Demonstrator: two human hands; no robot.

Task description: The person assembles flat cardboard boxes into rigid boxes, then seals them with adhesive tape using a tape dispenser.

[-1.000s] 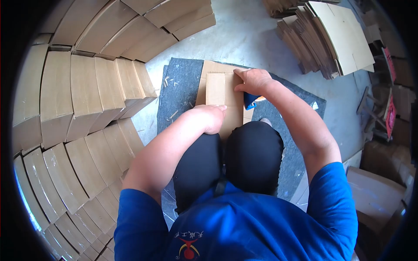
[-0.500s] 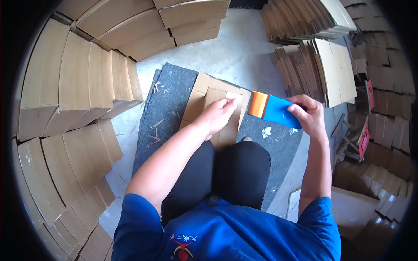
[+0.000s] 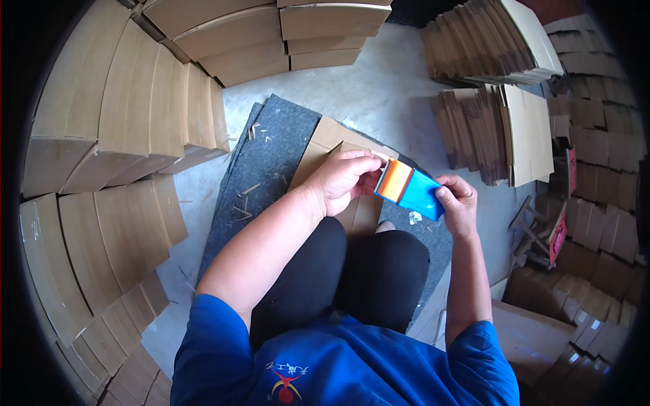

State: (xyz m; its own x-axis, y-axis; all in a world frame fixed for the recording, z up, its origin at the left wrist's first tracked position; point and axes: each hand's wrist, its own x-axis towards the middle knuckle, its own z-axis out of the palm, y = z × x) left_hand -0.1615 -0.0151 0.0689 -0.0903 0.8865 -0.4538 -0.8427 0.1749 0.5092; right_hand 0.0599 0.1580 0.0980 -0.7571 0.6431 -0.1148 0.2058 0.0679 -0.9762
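A blue and orange tape dispenser (image 3: 411,191) is gripped at its blue end by my right hand (image 3: 458,206). Its toothed edge faces left, close to the fingers of my left hand (image 3: 347,179). Those fingers are pinched together at the dispenser's orange end; what is between them is too small to make out. Beneath my left hand lies flat cardboard (image 3: 313,154), with a smaller cardboard piece on top, mostly covered by the hand.
The cardboard rests on a dark grey mat (image 3: 271,145) strewn with scraps. Stacked cartons (image 3: 128,101) rise on the left and ahead. Bundles of flattened cardboard (image 3: 474,132) stand to the right, with a small wooden stool (image 3: 531,233) and more cardboard beyond.
The tape dispenser has moved left and toward my left hand, tilting a little. My left hand has come off the small cardboard piece's face to the dispenser's toothed edge. The view has shifted slightly.
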